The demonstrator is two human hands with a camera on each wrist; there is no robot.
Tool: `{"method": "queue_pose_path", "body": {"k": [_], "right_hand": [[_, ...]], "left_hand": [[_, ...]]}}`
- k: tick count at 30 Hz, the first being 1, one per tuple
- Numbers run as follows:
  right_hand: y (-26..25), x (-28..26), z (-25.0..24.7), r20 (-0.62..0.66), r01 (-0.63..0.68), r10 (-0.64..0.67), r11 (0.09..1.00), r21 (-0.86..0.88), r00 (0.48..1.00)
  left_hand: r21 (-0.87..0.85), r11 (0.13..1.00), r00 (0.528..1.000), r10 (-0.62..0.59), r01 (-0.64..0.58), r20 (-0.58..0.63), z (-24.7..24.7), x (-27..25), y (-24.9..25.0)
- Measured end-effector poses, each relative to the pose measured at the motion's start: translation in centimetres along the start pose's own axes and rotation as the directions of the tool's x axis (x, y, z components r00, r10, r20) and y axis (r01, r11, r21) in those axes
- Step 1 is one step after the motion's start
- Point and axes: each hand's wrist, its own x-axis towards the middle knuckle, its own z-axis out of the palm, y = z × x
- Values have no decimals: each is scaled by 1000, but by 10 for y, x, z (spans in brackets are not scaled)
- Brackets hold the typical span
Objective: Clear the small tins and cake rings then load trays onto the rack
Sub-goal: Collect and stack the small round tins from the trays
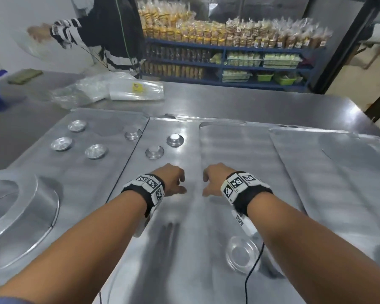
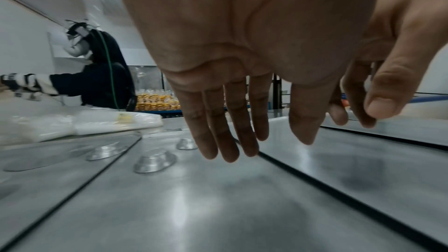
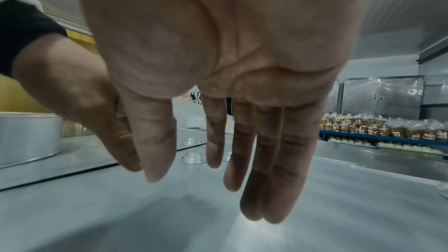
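Note:
Several flat metal trays (image 1: 239, 154) lie side by side on the steel table. Small round tins sit on the left ones: an upturned tin (image 1: 154, 152) (image 2: 155, 160) just beyond my left hand (image 1: 173, 181), another tin (image 1: 175, 140) behind it, and more further left (image 1: 96, 151). A wide cake ring (image 1: 20, 213) (image 3: 26, 137) stands at the near left. My right hand (image 1: 213, 179) hovers beside the left one over the middle tray. Both hands hang palm down with straight fingers (image 2: 225, 137) (image 3: 266, 170), holding nothing.
A clear plastic lid (image 1: 241, 255) lies under my right forearm. Plastic bags (image 1: 110, 88) lie at the table's far side. A person in a dark top (image 1: 110, 31) stands behind the table on the left. Blue shelves of packed goods (image 1: 228, 53) line the back.

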Motion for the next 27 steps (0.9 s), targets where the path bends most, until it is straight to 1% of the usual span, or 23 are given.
{"method": "queue_pose_path", "body": {"k": [5, 8, 11, 14, 20, 24, 27], "right_hand": [[-53, 75, -14, -64, -17, 21, 998, 52, 998], [-70, 118, -20, -121, -46, 56, 996, 80, 991], [-77, 160, -22, -149, -77, 88, 994, 83, 985], [-77, 199, -24, -166, -111, 123, 991, 80, 978], [-71, 272, -29, -168, -152, 159, 987, 55, 973], [-72, 309, -28, -150, -161, 158, 987, -7, 976], [-72, 328, -24, -107, -174, 170, 984, -27, 980]], "left_hand": [[-4, 994, 993, -105, 105, -54, -32, 34, -81], [-5, 989, 985, -150, 150, -88, -46, 61, -118], [-63, 980, 974, -196, 190, -113, -47, 92, -143], [-101, 975, 974, -207, 198, -92, -38, 120, -157], [-69, 971, 971, -233, 229, -54, -18, 162, -165], [-52, 977, 977, -210, 209, -25, -26, 173, -161], [-61, 976, 977, -211, 210, -13, -31, 177, -160]]}}
